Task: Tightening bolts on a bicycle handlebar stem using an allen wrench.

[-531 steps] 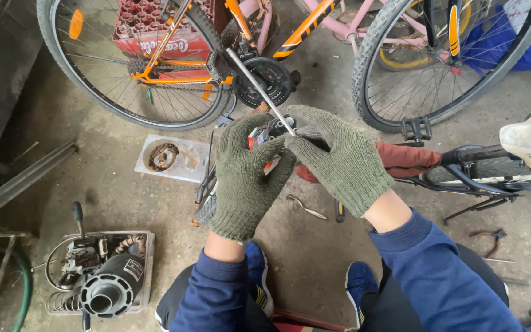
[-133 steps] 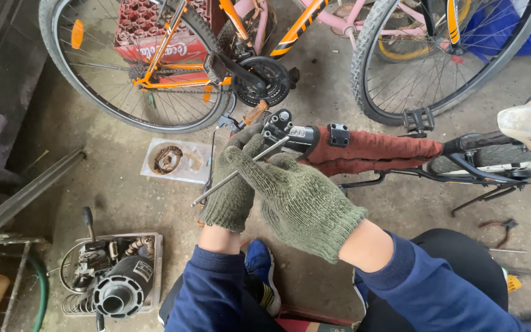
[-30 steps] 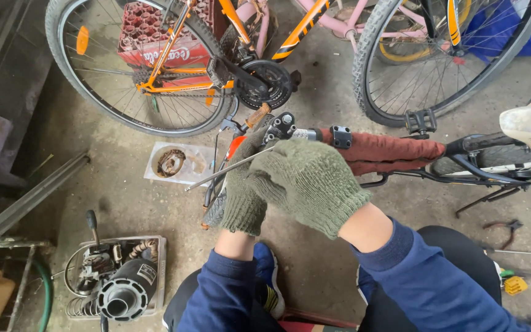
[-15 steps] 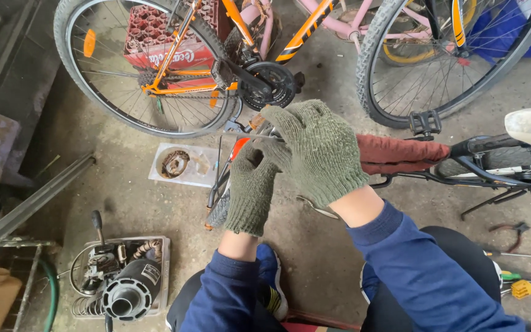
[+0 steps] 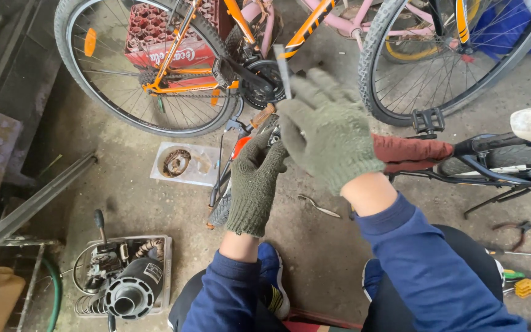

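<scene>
Above the floor, my right hand (image 5: 330,132) pinches a thin grey metal rod (image 5: 283,71) upright; left hand (image 5: 256,178) grips the bike part, red plastic crate (image 5: 167,37) behind.

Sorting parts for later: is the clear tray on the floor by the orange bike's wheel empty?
Not empty. The clear tray holds a rusty ring-shaped part; the rest looks bare.
</scene>
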